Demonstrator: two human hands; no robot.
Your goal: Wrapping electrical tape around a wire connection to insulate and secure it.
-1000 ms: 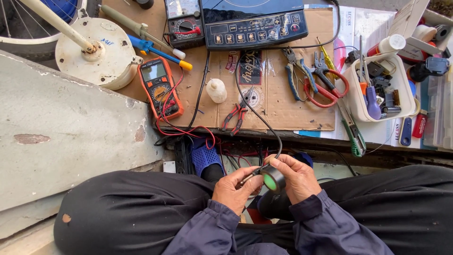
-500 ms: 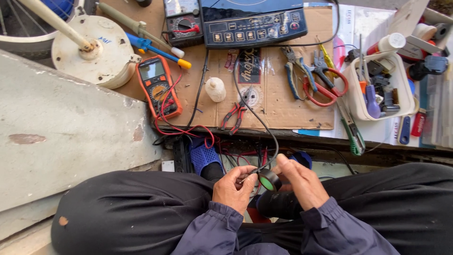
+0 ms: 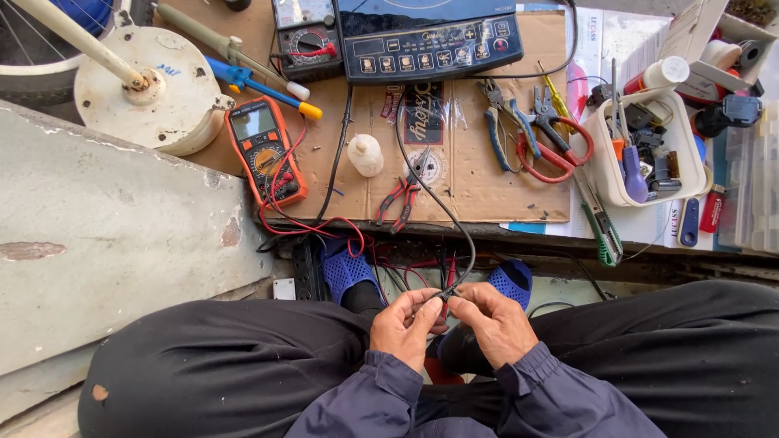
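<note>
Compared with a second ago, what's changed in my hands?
The green-centred tape roll that was between your hands is out of sight now. The left hand and right hand have closed together, fingertips pinching the black cable at its end. The orange multimeter, the pliers and the white tray stayed put.

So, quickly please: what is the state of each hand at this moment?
Left hand: fingers closed, pinching the end of the black cable.
Right hand: fingers closed on the same cable end.
</note>
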